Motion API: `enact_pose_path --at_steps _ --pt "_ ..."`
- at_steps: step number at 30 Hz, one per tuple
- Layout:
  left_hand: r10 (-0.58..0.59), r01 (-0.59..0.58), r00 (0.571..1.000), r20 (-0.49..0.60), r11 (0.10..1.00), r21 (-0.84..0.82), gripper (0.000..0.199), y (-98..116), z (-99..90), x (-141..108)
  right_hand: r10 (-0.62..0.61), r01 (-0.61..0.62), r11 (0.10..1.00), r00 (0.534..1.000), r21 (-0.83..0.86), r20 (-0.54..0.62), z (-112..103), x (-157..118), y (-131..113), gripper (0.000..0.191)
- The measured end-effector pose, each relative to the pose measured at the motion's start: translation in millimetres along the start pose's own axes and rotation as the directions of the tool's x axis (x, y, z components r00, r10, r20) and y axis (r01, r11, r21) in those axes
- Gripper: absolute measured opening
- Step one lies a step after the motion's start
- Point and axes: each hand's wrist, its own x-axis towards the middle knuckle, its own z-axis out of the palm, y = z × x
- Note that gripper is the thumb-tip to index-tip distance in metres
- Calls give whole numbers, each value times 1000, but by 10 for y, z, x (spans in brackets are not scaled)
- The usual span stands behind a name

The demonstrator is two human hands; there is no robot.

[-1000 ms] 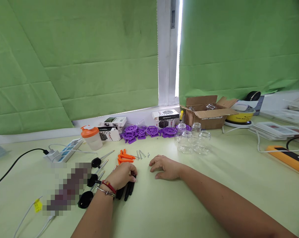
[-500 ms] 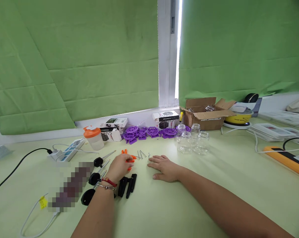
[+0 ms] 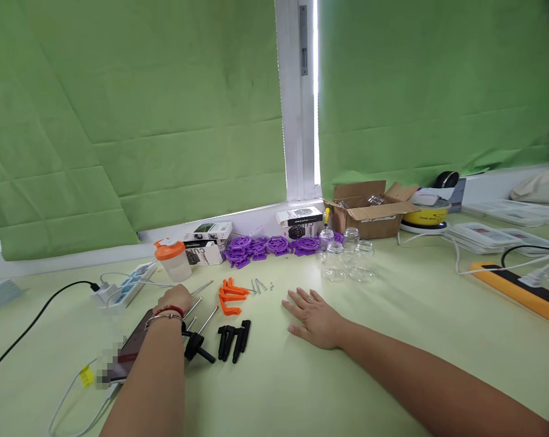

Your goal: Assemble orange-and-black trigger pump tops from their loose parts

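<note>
My left hand (image 3: 174,297) is at the left, above the black round-headed parts with metal rods (image 3: 195,346); its fingers are mostly hidden, so what they hold, if anything, does not show. My right hand (image 3: 313,315) lies flat on the table with fingers spread, holding nothing. Between the hands are several orange plastic pieces (image 3: 232,297), some metal screws (image 3: 257,285) and tiny metal bits (image 3: 271,286). Nearer to me lie several black handle-like pieces (image 3: 234,340). A phone (image 3: 135,349), partly blurred, is under and beside my left forearm.
Purple plastic reels (image 3: 278,245) line the back beside small printed boxes (image 3: 299,223). Clear glass jars (image 3: 335,267) stand in front of an open carton (image 3: 378,226). An orange-lidded cup (image 3: 173,260), a power strip (image 3: 136,284) and an orange-black power strip (image 3: 520,291) flank the table.
My left hand has left the orange pieces and moved left to the black parts with rods, one of which now lies turned. My right hand has slid slightly right and toward me.
</note>
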Motion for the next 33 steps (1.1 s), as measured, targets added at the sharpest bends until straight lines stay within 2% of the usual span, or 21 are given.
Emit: enact_pose_path --at_steps 5,10,14,17,18,21,25,27,29,33 --pt "42 -41 996 75 999 -19 35 3 53 121 -4 4 1000 1000 1 -5 -5 -4 -4 69" --pt "80 -72 994 79 993 -95 35 -17 112 203 -9 9 1000 1000 15 0 -22 -2 -6 69" --pt "98 -88 994 37 972 -217 32 -39 83 220 5 -6 1000 1000 21 31 -36 -3 -15 70" --pt "104 -117 993 -55 920 -375 12 -29 -27 158 5 -5 1000 1000 18 31 -36 -9 -11 70" --pt "103 -135 990 -96 887 -442 11 -7 -73 115 3 -4 1000 1000 14 21 -37 -9 -9 70" --pt "80 -203 974 -211 719 -664 14 150 -183 -100 -20 20 1000 998 8 -55 -51 28 -37 66" --pt "83 -282 959 -270 328 -902 21 497 -150 -502 -156 166 985 974 51 -162 -84 244 -247 51" --pt "86 -285 958 -275 151 -947 25 643 -59 -677 -228 245 967 954 69 -195 -77 439 -427 46" --pt "64 -277 959 -276 13 -961 29 726 52 -793 -300 322 944 930 74 -213 -39 669 -611 40" --pt "1 -231 972 -234 -154 -961 28 717 227 -833 -325 341 938 927 62 -188 117 1087 -834 31"
